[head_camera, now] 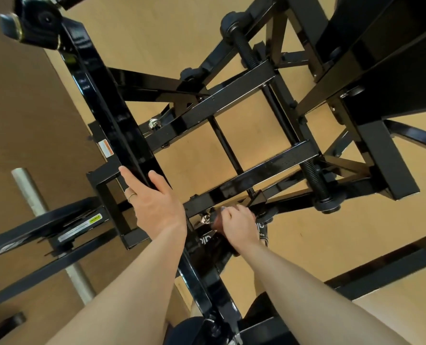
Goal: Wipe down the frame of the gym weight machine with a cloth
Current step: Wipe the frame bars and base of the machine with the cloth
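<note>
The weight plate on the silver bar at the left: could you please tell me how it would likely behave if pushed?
The weight plate looks thick and solid, so it is probably heavy and stiff. Being round and threaded on the silver bar, it might spin or slide along it rather than tip. Its dark surface appears matte, so probably not slippery.

My left hand [154, 202] on frame [241, 93] arm; right hand [239, 224] w/ cloth [218, 224] just right, nearer; weight plates [45, 227] far left.
</note>
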A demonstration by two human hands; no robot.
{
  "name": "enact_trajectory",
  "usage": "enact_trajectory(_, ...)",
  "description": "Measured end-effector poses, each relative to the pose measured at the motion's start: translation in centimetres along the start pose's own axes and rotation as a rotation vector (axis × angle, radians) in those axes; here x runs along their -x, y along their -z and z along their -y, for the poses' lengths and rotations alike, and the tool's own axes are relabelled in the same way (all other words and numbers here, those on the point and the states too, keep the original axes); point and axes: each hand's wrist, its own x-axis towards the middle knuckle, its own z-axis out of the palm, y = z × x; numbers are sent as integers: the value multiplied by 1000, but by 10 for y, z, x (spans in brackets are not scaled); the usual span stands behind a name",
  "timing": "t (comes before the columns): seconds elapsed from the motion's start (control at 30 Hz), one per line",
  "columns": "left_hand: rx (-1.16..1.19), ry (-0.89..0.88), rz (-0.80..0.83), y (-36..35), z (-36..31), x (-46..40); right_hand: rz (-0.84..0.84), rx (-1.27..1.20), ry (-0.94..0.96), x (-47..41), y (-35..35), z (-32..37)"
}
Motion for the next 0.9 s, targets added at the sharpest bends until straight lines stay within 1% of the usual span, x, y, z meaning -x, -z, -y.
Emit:
enact_trajectory(0.1, -8, -8, -2, 0, -1, 0, -32, -70, -80, -25, 9, -10)
enact_trajectory(0.23, -18, -8, -10, 0, -1, -1, -10, -56, -140, -29, 9, -5)
enact_trajectory(0.43, -20, 0, 0, 4, -4, 1, 55, -66, -31, 52, -5, 27)
enact_trajectory(0.5, -20, 9, 1, 4, -4, 1, 35, -59, -11, 58, -6, 29)
enact_trajectory(0.57, -16, 11, 2, 3, -4, 1, 13, -59, -11, 44, -5, 21)
enact_trajectory(0.7, -19, -4, -3, 1, -3, -1, -34, -97, -91, 4, 3, 6)
enact_trajectory(0.77, -25, 4, -2, 2, -2, -1, -33, -94, -165, -4, 8, 6)
enact_trajectory(0.83, -35, 7, 4, 2, -3, -1, -59, 6, -249, -1, 7, 11)
enact_trajectory(0.9, -37, 12, 9, 4, -4, -1, -72, 93, -293, 12, 6, 20)
